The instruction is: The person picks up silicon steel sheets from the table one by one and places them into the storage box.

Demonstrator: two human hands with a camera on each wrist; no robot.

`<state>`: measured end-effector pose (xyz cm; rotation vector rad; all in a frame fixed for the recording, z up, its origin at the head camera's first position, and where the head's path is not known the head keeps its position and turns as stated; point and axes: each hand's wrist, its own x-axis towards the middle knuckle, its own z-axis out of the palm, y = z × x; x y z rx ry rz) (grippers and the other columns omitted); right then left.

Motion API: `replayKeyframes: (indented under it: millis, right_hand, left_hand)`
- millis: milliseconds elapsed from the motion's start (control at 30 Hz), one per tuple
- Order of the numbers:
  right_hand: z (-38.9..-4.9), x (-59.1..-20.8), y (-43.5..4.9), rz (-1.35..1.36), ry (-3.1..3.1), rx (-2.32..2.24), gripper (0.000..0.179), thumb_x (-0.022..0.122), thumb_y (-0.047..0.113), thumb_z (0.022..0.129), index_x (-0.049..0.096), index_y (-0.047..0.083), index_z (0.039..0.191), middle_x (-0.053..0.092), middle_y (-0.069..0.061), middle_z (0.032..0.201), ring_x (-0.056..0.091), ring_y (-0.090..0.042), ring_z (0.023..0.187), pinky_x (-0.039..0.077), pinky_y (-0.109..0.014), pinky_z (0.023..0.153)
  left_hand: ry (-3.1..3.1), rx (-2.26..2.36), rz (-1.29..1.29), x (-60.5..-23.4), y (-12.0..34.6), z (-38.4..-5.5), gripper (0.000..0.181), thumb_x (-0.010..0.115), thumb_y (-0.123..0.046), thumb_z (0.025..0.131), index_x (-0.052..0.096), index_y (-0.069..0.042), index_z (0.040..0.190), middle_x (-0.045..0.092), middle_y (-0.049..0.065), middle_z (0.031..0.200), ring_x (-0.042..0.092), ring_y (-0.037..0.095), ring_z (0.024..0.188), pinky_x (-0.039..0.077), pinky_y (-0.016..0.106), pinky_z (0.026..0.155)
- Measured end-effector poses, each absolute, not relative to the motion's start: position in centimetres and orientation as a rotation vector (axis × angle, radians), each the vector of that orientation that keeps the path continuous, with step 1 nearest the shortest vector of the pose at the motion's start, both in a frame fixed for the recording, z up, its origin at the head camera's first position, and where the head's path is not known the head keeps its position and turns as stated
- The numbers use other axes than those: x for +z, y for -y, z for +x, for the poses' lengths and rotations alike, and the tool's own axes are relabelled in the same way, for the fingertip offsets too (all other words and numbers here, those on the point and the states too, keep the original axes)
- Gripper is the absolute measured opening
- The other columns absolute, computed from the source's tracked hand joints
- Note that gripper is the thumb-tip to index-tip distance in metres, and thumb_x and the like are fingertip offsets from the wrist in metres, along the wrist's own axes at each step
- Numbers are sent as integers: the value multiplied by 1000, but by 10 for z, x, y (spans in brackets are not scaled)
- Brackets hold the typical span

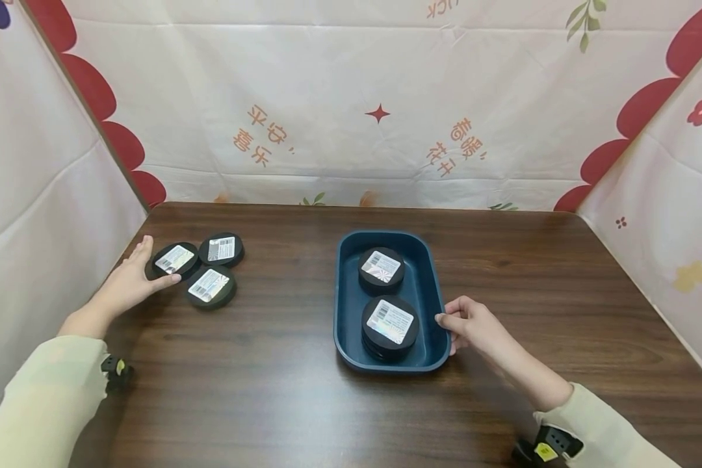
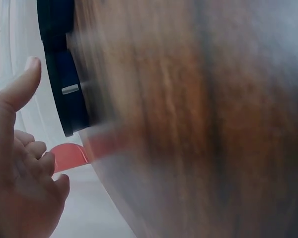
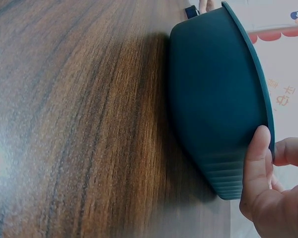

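Three flat black round containers with white barcode labels lie close together at the table's left. My left hand (image 1: pixel 125 281) is at the leftmost container (image 1: pixel 177 259), thumb before it and fingers along its far left side. In the left wrist view the thumb (image 2: pixel 25 87) is extended beside the dark containers (image 2: pixel 64 84). The other two are the back container (image 1: pixel 221 249) and the front container (image 1: pixel 211 287). My right hand (image 1: pixel 474 328) pinches the right rim of a dark blue tray (image 1: pixel 342 312). Inside it are a rear container (image 1: pixel 381 269) and a front stack (image 1: pixel 389 327).
The brown wooden table (image 1: pixel 257 403) has bare wood between the containers and the tray. White printed cloth (image 1: pixel 327 78) hangs along the back and both sides, close to my left hand. Dark camera bands (image 1: pixel 552 445) sit on both wrists.
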<state>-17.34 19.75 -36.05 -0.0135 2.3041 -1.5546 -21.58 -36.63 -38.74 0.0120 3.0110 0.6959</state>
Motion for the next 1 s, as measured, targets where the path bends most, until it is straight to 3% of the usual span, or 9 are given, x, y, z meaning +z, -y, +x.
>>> replayKeyframes:
  millis: [400, 667, 1000]
  right_hand:
    - [-173, -359, -197, -7, -2309, -1534, 28, 55, 11, 91, 43, -10, 105, 51, -8, 72, 53, -15, 54, 52, -31, 55]
    - [-173, -360, -197, 0, -2312, -1528, 27, 55, 11, 92, 43, -10, 105, 52, -9, 72, 53, -15, 54, 52, -30, 55]
    - [-173, -362, -197, 3, -2310, -1534, 29, 55, 11, 92, 42, -10, 106, 52, -8, 71, 52, -14, 54, 51, -30, 54]
  left_hand:
    - [-2904, 670, 1, -386, 368, -220, 105, 59, -51, 86, -5, 10, 142, -4, 32, 147, 6, 52, 133, 13, 65, 103]
    - [-2862, 650, -58, -388, 367, -224, 106, 58, -55, 85, -4, 7, 143, 6, 38, 143, 16, 58, 127, 18, 66, 101]
    - [-2871, 715, -91, -390, 369, -228, 106, 62, -53, 83, -3, 6, 144, 10, 38, 143, 19, 58, 126, 21, 66, 99]
